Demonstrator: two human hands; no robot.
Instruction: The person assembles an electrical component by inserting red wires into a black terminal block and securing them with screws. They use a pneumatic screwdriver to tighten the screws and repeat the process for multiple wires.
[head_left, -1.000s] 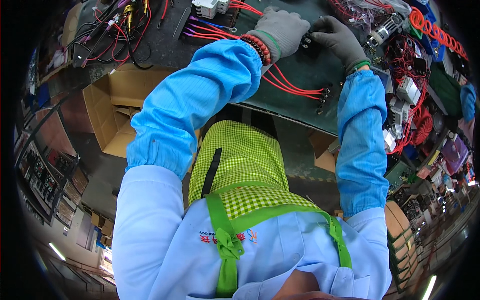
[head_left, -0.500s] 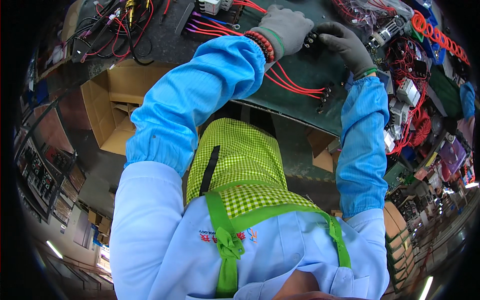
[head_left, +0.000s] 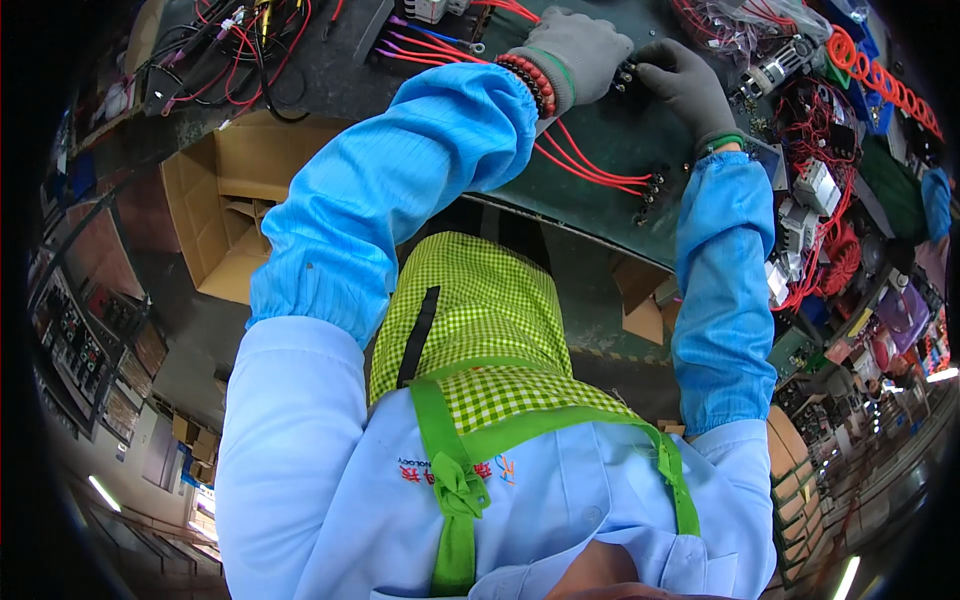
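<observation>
My left hand (head_left: 572, 55), in a grey glove, is closed above the dark green bench mat. From its fingertips stick out small black pieces (head_left: 624, 76) with shiny ends; what they are attached to is hidden by the glove. My right hand (head_left: 688, 92), also gloved, reaches in from the right with thumb and fingers bent together beside those pieces. Whatever lies between its fingertips is too small to make out. Below my left wrist, red wires (head_left: 600, 172) run along the mat to a cluster of dark ends (head_left: 650, 190). More red wires (head_left: 425, 50) lie left of that hand.
Tangled wires (head_left: 240, 60) lie at the far left, near an open cardboard box (head_left: 215, 215) below the bench edge. White-grey block-shaped components (head_left: 818, 187) and red wiring crowd the right side. An orange coiled hose (head_left: 880, 75) hangs at the upper right.
My left hand has shifted very slightly to the right. The right hand has moved little, its fingers still by the black pieces.
</observation>
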